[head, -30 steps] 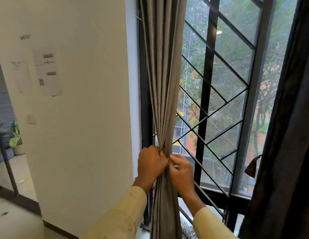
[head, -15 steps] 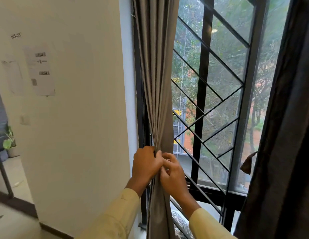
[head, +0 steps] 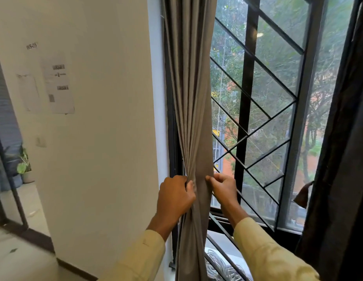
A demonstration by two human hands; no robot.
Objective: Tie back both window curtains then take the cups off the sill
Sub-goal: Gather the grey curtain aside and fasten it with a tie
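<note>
While both of my hands hold it at its narrowest point, the grey curtain (head: 191, 94) hangs gathered into a tight bundle of vertical folds at the left edge of the window, just beside the white wall (head: 107, 138). My left hand (head: 174, 196) is clenched around the left side of the bundle, fingers curled into the folds. My right hand (head: 223, 186) pinches the right edge of the same bundle between thumb and fingertips, at the same height. The two hands sit close together with only the cloth between them. Both of my forearms come up from the bottom of the view in pale yellow sleeves (head: 263, 250).

Behind the curtain stands a black metal window grille (head: 245, 110) with diagonal bars, and green trees show through the glass. A second curtain, dark (head: 346, 159), hangs loose along the right edge of the view. A small brownish flap of fabric (head: 302, 196) sticks out from its inner edge; I cannot tell what it is.

On the wall to the left, printed paper sheets (head: 58, 86) are stuck up, their text too blurred to read. Farther left, through an opening, a potted plant (head: 24, 169) stands on the floor. Below the grille, a coil of pale cable or hose (head: 219, 264) lies outside, partly hidden.
</note>
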